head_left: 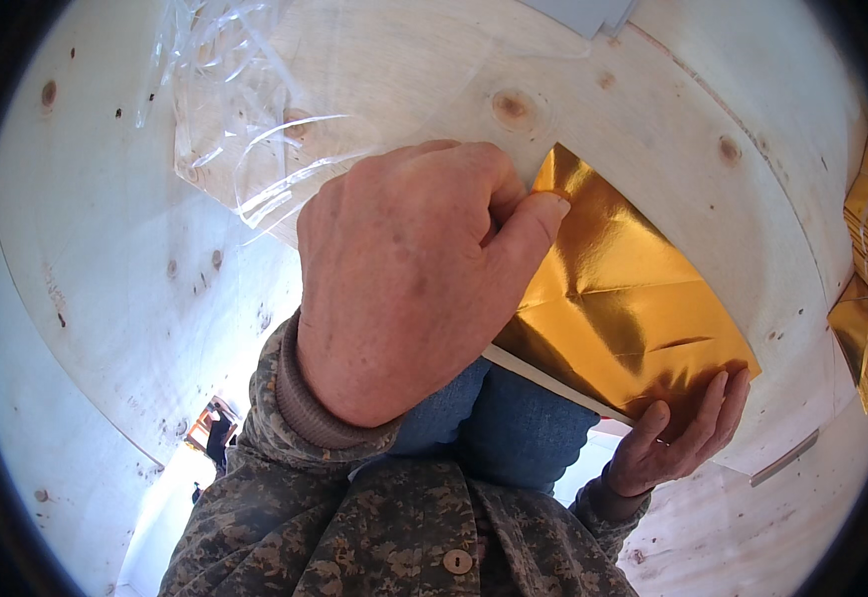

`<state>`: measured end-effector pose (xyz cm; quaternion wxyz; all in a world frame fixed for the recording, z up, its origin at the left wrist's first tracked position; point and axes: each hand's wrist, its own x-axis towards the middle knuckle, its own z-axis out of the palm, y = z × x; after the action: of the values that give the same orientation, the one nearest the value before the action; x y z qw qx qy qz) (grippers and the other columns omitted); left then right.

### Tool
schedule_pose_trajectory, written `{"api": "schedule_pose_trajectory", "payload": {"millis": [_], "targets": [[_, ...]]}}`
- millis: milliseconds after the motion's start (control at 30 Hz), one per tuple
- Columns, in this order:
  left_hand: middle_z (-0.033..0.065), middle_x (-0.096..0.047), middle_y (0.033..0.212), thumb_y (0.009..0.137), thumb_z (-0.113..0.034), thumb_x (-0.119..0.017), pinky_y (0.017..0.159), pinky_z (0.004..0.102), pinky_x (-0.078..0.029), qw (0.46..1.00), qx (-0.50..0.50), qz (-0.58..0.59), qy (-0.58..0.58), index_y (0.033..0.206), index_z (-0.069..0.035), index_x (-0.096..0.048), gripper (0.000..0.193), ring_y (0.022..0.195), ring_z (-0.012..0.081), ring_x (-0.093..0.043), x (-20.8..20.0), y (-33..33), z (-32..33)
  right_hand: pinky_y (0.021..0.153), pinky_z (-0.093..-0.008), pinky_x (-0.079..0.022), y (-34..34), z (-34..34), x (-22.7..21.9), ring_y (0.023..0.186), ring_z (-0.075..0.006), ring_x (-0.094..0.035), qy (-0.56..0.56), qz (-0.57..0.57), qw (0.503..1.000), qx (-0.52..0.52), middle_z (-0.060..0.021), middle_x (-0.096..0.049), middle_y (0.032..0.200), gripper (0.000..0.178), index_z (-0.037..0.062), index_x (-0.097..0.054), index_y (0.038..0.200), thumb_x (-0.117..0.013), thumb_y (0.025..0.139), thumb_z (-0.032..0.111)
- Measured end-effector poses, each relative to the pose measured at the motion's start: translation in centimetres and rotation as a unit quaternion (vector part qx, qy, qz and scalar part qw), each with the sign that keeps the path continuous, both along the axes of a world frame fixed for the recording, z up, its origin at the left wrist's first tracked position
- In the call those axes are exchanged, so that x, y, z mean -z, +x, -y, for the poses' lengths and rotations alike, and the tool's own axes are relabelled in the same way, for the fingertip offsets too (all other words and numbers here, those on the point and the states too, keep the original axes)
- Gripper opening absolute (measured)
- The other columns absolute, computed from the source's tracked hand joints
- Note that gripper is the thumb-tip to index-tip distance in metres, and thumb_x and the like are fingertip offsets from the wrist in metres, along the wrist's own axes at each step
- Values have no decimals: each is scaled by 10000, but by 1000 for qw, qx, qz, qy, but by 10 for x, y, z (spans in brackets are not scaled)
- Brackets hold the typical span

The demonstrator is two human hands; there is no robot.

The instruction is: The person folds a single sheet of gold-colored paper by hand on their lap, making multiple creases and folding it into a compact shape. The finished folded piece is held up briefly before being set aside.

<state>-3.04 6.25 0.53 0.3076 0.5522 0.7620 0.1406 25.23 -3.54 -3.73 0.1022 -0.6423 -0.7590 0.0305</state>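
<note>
A creased gold foil sheet lies at a slant on the pale wooden tabletop, its lower edge by my lap. My left hand is closed on its upper left corner, the thumb pressed against the foil and the other fingers curled out of sight. At the lower right corner rests my right hand, thumb and fingers apart and touching the foil, which mirrors them darkly. A pale underside shows along the sheet's near edge.
Loose clear plastic strips tangle on the wooden tabletop at the upper left. More folded gold foil stands at the far right rim. A grey flat object sits at the top edge. A distant person shows lower left.
</note>
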Motion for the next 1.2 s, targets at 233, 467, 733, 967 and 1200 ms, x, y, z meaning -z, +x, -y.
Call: {"api": "schedule_pose_trajectory", "payload": {"millis": [233, 467, 733, 967, 1200], "targets": [[65, -652, 594, 868, -164, -766, 479, 238, -430, 1000, 3, 0, 5, 749, 5, -703, 215, 508, 91, -587, 0, 0, 1, 1115, -521, -411, 1, 0, 1, 1362, -398, -467, 6, 1, 1000, -5, -226, -479, 1474, 614, 52, -523, 1418, -436, 1033, 522], [59, -648, 591, 864, -165, -767, 481, 235, -427, 1000, 0, 3, 4, 746, 0, -701, 213, 505, 88, -582, 1, -1, 0, 1120, -529, -399, 0, 0, 0, 1361, -408, -466, 3, -3, 1000, 0, -231, -478, 1474, 612, 44, -527, 1413, -434, 1037, 518], [55, -654, 609, 853, -151, -771, 487, 240, -431, 1000, -9, 7, 1, 739, -7, -697, 197, 517, 92, -592, 1, 0, 1, 1120, -528, -399, -1, 0, 0, 1365, -414, -460, 4, -5, 1000, -2, -237, -480, 1474, 607, 38, -526, 1413, -441, 1039, 508], [57, -651, 609, 853, -146, -766, 483, 239, -438, 1000, -3, 11, 7, 730, -10, -690, 199, 516, 93, -598, 1, -1, 2, 1122, -529, -400, -1, -1, 0, 1362, -411, -466, 8, -4, 1000, -6, -234, -478, 1477, 602, 47, -528, 1412, -439, 1037, 509], [55, -650, 610, 861, -147, -763, 476, 235, -431, 1000, 6, 10, 9, 734, -9, -687, 202, 512, 87, -590, 2, -2, 3, 1118, -537, -404, 0, 0, 2, 1358, -408, -472, 8, -8, 1000, -1, -233, -479, 1474, 593, 53, -530, 1410, -439, 1036, 504]]}}
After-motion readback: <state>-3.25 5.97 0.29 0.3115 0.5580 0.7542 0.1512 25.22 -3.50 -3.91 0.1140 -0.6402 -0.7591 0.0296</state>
